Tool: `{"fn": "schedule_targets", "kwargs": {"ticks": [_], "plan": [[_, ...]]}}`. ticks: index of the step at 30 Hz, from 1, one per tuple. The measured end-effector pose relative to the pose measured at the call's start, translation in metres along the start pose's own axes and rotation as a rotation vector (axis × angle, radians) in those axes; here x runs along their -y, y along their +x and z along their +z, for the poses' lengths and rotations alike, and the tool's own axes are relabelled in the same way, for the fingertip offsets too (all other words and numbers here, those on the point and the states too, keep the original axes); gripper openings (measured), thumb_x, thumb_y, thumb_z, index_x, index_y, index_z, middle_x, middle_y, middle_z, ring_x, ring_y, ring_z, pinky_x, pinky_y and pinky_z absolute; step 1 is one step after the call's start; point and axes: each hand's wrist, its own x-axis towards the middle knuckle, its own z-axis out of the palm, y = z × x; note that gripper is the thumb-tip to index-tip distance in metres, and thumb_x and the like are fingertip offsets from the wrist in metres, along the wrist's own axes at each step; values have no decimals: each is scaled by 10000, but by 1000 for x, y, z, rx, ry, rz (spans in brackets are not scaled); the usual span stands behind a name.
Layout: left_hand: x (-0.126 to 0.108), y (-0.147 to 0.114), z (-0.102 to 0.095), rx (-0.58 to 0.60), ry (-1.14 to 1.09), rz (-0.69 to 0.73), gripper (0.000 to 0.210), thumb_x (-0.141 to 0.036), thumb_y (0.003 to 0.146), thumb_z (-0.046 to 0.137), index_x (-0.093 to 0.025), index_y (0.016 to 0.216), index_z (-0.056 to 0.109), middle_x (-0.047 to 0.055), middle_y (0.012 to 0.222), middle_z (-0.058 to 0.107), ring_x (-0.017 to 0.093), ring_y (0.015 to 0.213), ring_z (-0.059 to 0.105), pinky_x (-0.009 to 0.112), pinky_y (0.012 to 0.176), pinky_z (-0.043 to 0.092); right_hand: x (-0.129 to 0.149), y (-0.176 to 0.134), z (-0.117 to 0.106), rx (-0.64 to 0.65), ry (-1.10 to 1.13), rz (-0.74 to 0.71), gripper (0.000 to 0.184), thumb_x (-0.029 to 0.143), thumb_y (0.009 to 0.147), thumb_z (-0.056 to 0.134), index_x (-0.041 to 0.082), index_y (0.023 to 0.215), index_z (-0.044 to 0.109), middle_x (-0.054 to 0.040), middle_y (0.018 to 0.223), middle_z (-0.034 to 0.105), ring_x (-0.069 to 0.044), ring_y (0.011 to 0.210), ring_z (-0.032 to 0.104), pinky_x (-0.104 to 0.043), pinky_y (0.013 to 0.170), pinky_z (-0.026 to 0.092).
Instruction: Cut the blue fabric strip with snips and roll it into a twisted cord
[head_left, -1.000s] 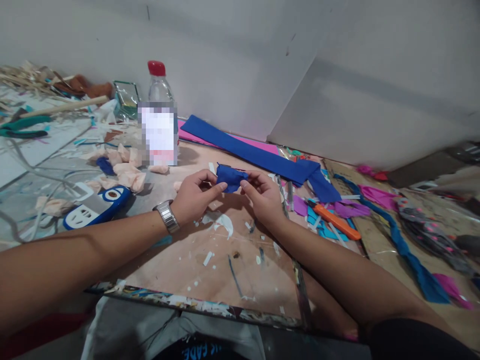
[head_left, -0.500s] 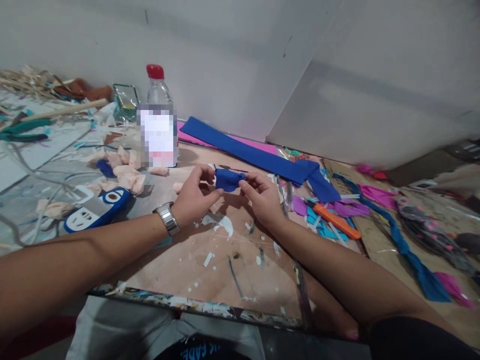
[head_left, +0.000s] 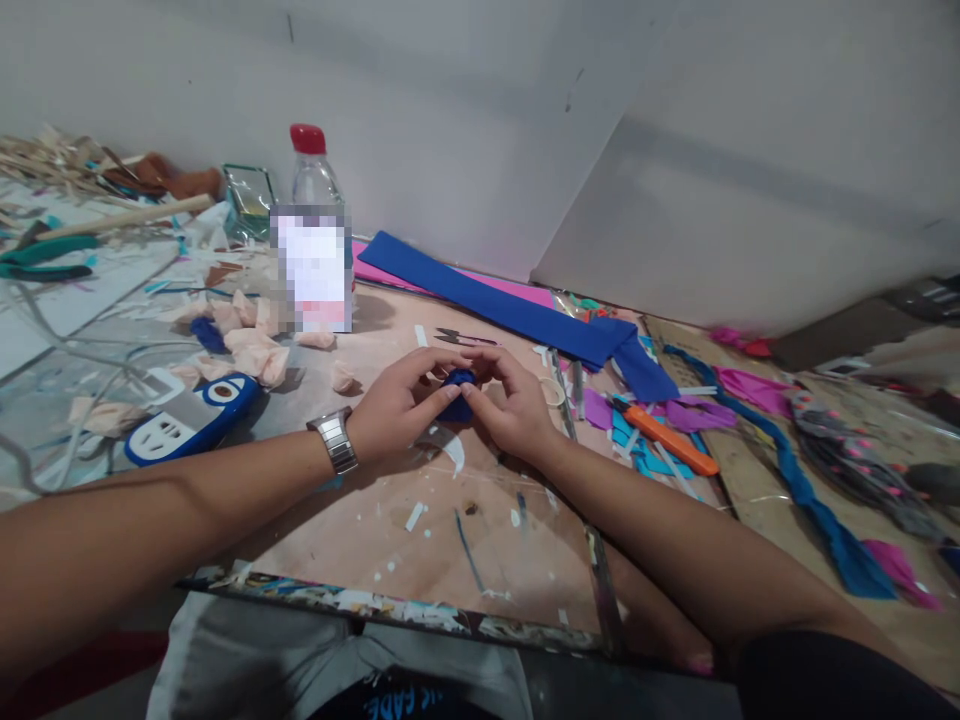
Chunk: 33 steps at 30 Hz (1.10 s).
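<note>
A small piece of dark blue fabric point(head_left: 457, 402) is bunched between my two hands above the table. My left hand point(head_left: 401, 400), with a metal watch on its wrist, pinches it from the left with thumb and fingers. From the right, my right hand point(head_left: 514, 400) grips the same piece, and the two thumbs nearly meet in front. My fingers hide most of the fabric. Just beyond them lie small dark thread snips point(head_left: 457, 337). A long folded blue strip point(head_left: 487, 300) rests behind, over pink material point(head_left: 525, 290).
On the left are a blue-and-white power strip point(head_left: 191, 415), crumpled peach pieces point(head_left: 255, 355), green-handled pliers point(head_left: 49, 258) and a red-capped bottle point(head_left: 311, 165) behind a phone point(head_left: 311, 265). An orange cutter point(head_left: 667, 437), fabric scraps and a teal strip point(head_left: 795, 475) lie right.
The blue piece, earlier stretched flat between both hands, is now gathered into a small bunch. My hands have come closer together and slightly lower, uncovering the snips.
</note>
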Motion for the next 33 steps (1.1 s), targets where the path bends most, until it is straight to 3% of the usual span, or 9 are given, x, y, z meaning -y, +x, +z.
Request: {"fn": "schedule_targets", "kwargs": {"ticks": [7,18,28,33], "plan": [[-2,-1,-1,66,28,-39,265,-304,1023,557,-233,1274,604,82,1225,685,201,1033,672,370,922,553,-2,-2,3,8,25,-38,298,268,944,637,228,1234,583,-55,1049,670,-192,879,627,-373,841,532],[4,1,-2,-45,27,-56,169,-284,995,584,-222,1151,600,55,1083,680,174,937,651,305,808,538,6,0,3,-34,42,-28,291,306,925,686,230,1183,577,-26,927,672,-174,790,631,-353,773,550],[-3,1,-1,4,-17,-41,237,-245,989,576,-235,1220,625,80,1200,688,201,1072,652,365,939,528,8,0,4,-48,37,-68,235,234,918,649,233,1144,588,-15,884,663,-178,793,627,-365,791,522],[-7,0,-2,14,-20,-83,161,-252,987,571,-210,1129,635,64,1151,697,188,995,656,347,897,528,8,-1,5,-58,29,-68,232,228,919,641,229,1145,593,-19,887,658,-177,800,622,-362,796,522]]}}
